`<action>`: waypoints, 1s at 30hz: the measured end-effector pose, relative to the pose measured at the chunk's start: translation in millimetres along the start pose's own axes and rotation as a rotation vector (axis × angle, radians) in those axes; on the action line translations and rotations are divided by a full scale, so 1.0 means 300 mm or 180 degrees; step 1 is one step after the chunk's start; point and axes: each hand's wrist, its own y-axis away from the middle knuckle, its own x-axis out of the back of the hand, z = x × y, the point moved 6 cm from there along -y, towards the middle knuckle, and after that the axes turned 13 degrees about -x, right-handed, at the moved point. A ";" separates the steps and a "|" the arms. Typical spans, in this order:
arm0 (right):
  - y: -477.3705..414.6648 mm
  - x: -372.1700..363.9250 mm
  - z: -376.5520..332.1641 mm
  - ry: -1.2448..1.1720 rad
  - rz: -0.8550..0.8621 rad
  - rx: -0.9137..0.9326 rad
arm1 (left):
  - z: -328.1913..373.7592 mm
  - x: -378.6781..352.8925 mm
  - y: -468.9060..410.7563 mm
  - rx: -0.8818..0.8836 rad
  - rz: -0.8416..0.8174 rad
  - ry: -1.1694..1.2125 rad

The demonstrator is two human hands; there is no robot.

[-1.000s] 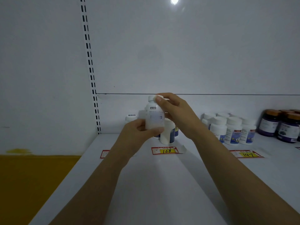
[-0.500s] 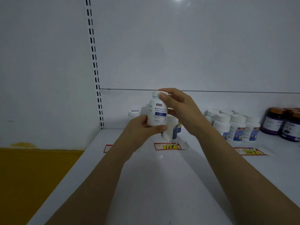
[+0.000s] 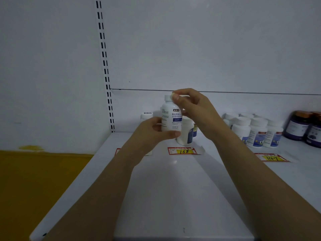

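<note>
Mid-frame, the white bottle (image 3: 171,119) has turned label-forward, left hand (image 3: 151,132) gripping its base, right hand (image 3: 192,106) pinching its cap (image 3: 167,97): likely a label check before shelving.

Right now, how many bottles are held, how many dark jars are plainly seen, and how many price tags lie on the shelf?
White bottle, held: 1
Dark jars: 2
Price tags: 3, one partly hidden
Total: 6

A wide-angle camera, worn on the person's head, looks forward and slightly down onto a white shelf (image 3: 173,197). The left hand (image 3: 152,132) and right hand (image 3: 194,108) sit close at mid-frame, the back panel (image 3: 208,49) filling the upper half.
</note>
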 end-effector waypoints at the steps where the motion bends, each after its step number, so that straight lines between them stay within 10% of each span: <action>1: -0.002 -0.003 0.002 0.0030 0.0017 -0.0016 | 0.002 0.005 0.000 -0.0042 0.0070 0.0001; 30: 0.014 -0.051 0.031 0.0047 -0.0515 -0.0360 | 0.015 0.028 -0.006 -0.0298 0.0356 -0.0524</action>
